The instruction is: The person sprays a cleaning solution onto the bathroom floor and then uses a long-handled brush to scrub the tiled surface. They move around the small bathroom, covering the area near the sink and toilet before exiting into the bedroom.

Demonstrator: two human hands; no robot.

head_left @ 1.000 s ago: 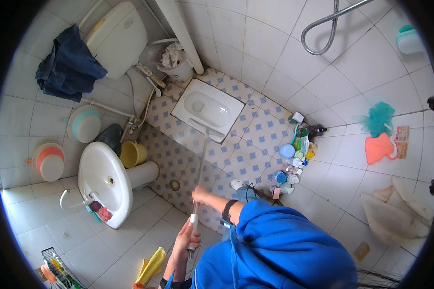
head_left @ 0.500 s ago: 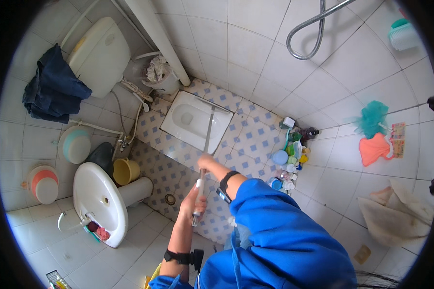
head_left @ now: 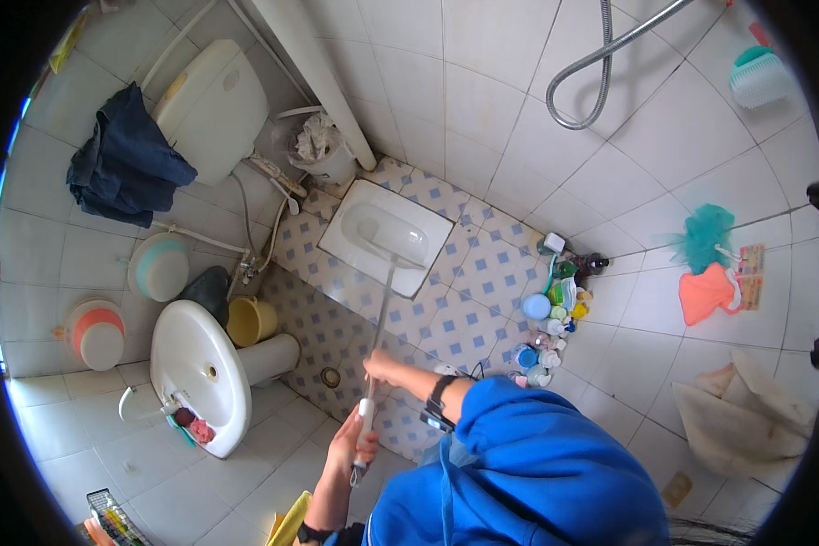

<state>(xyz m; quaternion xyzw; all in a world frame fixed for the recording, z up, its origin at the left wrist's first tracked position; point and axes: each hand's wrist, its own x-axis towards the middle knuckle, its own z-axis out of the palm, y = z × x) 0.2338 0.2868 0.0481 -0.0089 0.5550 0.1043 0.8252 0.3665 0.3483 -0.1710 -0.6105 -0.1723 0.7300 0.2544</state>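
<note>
Both my hands grip a long-handled squeegee, a thin pale pole with a narrow crossbar at its far end. My left hand is closed around the white grip at the near end, where a hanging loop sticks out. Farther up, my right hand wraps the shaft just above that grip. The crossbar lies over the near right edge of the white squat toilet, set into the tiled floor. Whether it touches the rim or hovers over it, I cannot tell.
Several bottles stand along the right wall. At left are a washbasin, a yellow bucket and hanging basins. A waste bin sits at the back corner. A floor drain lies left of my hands.
The squeegee's crossbar has come back toward me, from the toilet's far right part to its near right edge. Both hands have moved nearer to me and slightly left, still gripping the pole.
</note>
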